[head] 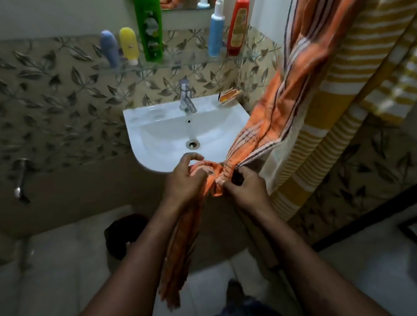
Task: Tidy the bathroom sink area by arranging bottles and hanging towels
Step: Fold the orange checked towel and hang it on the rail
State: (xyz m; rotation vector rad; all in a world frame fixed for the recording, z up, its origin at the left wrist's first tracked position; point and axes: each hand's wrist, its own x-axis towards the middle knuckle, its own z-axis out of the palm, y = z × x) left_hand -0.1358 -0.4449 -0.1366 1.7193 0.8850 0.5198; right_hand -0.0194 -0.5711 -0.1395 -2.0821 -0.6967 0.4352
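Both hands grasp towel (286,103): left hand (183,183) clenches bunched folds, right hand (248,192) pinches edge alongside. Best approach, likely: spread bunch flat, pull evenly, avoid dragging yellow towel (342,95) down. Towel runs from hands up-right past yellow towel, tail dangling under left wrist, just before sink (136,119) rim.

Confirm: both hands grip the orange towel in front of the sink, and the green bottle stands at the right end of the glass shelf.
Wrong on the bottle. The head view shows the green bottle near the middle of the glass shelf; the red bottle takes the right end. Left hand and right hand do grip the orange towel before the sink.
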